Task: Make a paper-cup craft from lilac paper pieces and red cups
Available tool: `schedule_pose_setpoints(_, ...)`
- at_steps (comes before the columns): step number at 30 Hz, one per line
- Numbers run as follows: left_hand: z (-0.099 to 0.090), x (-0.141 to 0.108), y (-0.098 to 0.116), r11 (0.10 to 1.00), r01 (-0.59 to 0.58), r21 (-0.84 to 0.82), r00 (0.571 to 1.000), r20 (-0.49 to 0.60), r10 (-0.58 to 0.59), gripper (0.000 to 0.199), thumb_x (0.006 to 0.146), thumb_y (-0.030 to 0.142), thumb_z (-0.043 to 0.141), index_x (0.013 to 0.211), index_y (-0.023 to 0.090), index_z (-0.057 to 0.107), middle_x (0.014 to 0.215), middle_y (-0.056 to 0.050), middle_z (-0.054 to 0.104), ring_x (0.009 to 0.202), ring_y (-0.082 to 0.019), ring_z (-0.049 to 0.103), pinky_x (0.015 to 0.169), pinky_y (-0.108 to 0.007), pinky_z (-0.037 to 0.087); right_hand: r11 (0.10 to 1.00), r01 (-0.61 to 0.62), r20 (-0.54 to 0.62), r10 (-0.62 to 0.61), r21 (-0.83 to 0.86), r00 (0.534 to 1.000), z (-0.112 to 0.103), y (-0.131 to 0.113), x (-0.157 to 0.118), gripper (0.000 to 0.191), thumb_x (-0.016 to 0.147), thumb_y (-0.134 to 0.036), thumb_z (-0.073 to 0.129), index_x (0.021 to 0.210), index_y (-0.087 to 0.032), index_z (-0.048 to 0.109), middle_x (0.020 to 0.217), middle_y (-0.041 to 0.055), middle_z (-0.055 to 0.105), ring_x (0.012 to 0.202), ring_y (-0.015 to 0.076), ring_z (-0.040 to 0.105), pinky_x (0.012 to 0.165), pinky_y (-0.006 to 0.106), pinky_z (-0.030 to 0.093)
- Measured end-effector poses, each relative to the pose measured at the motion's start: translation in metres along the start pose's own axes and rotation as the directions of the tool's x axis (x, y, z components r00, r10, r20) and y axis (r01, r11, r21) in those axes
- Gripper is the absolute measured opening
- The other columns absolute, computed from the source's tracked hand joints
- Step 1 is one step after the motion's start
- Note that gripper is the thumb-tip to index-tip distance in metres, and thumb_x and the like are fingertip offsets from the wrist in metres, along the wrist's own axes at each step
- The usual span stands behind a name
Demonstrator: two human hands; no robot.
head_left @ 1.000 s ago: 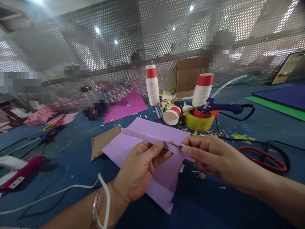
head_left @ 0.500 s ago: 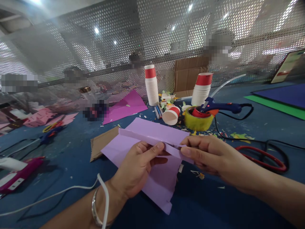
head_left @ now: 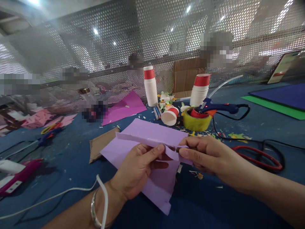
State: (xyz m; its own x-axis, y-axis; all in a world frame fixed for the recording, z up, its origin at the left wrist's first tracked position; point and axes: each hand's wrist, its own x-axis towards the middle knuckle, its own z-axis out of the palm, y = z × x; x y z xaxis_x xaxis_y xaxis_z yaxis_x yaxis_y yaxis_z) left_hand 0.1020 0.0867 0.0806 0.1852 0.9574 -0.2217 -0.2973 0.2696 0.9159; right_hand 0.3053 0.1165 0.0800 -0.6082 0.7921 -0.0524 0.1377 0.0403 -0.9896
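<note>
Light purple paper (head_left: pixel 157 127) with a narrow folded strip (head_left: pixel 133 137) along it spans both hands. My left hand (head_left: pixel 140 165) pinches the strip's lower edge between thumb and fingers. My right hand (head_left: pixel 209 156) is closed around small scissors, mostly hidden by the fingers; only their thin dark blades (head_left: pixel 175 148) show, lying in the strip. A cut piece curls below the blades, by my right fingertips. More purple paper (head_left: pixel 159 190) hangs beneath my hands, its lower edge ragged.
Behind the paper stand two stacks of paper cups (head_left: pixel 150 90) (head_left: pixel 200 90), a tipped cup (head_left: pixel 170 116) and yellow tape (head_left: pixel 197 123) with a blue glue gun (head_left: pixel 216 106) on it. Brown cardboard (head_left: pixel 102 144) lies left. A white cable (head_left: pixel 71 190) crosses my left wrist; a red loop (head_left: pixel 259 159) lies right.
The scissor blades have closed further through the strip, and a piece now bends away near my right fingertips. My hands have barely moved; the view has shifted slightly.
</note>
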Motion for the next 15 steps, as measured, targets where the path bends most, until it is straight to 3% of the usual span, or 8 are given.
schedule_pose_setpoints(6, -0.0057, 0.0004, 0.0081, 0.999, -0.052, 0.017, 0.992, -0.111, 0.053, 0.016, 0.081, 0.032, 0.078, 0.085, 0.018, 0.072, 0.083, -0.004, 0.073, 0.08, -0.017, 0.068, 0.068, -0.026, 0.052, 1.0, 0.001, -0.017, -0.001, -0.005, 1.0, -0.0013, -0.0027, 0.0005, 0.039, 0.086, -0.058, 0.063, 0.078, -0.02, 0.056, 0.062, -0.0063, 0.038, 0.049, 0.0069, 0.03, 0.041, 0.021, 0.023)
schedule_pose_setpoints(15, -0.0031, -0.0014, 0.0062, 0.999, -0.045, -0.007, 0.995, -0.095, 0.044, 0.014, 0.081, 0.029, 0.078, 0.085, 0.017, 0.072, 0.082, -0.001, 0.069, 0.074, -0.013, 0.069, 0.06, -0.02, 0.051, 1.0, 0.027, -0.012, -0.027, -0.008, 1.0, -0.003, -0.0036, 0.0001, 0.036, 0.085, -0.054, 0.065, 0.078, -0.019, 0.059, 0.066, -0.0044, 0.045, 0.056, 0.0091, 0.039, 0.049, 0.022, 0.034)
